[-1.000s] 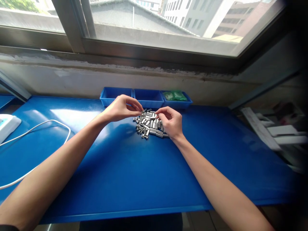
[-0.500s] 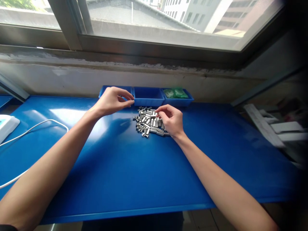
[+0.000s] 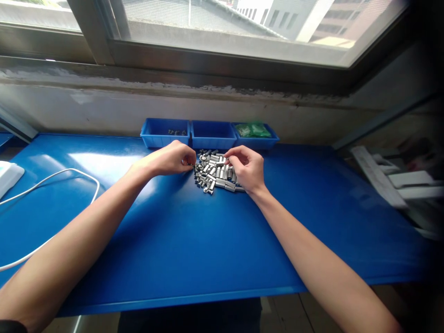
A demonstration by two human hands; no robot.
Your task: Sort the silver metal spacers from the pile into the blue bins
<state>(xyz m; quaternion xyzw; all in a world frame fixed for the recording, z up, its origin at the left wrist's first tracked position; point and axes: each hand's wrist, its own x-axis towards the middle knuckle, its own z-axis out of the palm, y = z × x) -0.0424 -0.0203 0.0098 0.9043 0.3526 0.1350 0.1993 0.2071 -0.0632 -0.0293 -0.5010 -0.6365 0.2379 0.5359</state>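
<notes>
A pile of small metal parts (image 3: 211, 173) lies on the blue table, with short screws on its left side and longer hexagonal standoffs on its right. At the pile's left edge my left hand (image 3: 175, 158) is closed in a pinch, and a small dark screw shows at its fingertips. Over the right part of the pile my right hand (image 3: 248, 169) is curled, thumb and forefinger close together by the standoffs. Whatever those right fingers hold is too small to make out.
Behind the pile stand three joined blue bins: the left bin (image 3: 152, 140) has several screws, the middle bin (image 3: 213, 143) shows its bare inside, and the right bin holds green plastic bags (image 3: 255, 130). A white cable (image 3: 74, 169) lies at left. The table edge (image 3: 194, 303) runs in front.
My left hand has come down from in front of the left bin to the pile's left edge and closed there. The right hand stays over the pile. The view has tilted slightly.
</notes>
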